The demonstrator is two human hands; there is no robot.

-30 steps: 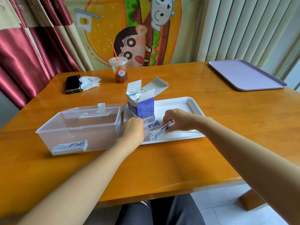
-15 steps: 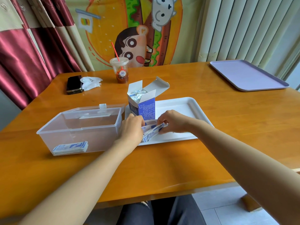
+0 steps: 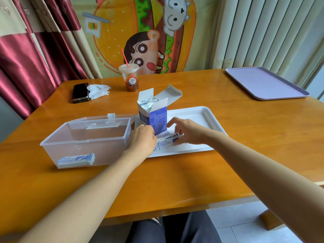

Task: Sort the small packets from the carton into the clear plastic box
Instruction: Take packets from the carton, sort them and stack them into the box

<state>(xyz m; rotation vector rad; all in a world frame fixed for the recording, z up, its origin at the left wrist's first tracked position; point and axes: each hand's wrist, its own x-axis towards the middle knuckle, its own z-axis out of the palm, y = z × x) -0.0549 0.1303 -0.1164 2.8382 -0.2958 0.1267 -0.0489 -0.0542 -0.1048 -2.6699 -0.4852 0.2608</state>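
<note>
Blue-and-white small packets sit bunched between both hands on the white plastic tray. Left hand and right hand pinch the stack's ends; a loose squeeze could fan them out beside the clear plastic box.

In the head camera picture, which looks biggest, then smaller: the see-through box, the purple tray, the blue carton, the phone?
1. clear plastic box
2. purple tray, though it lies farther away, so these two are unsure
3. blue carton
4. phone, though it too lies farther back

both hands gathering packets on white tray, open carton behind, clear box left
</note>
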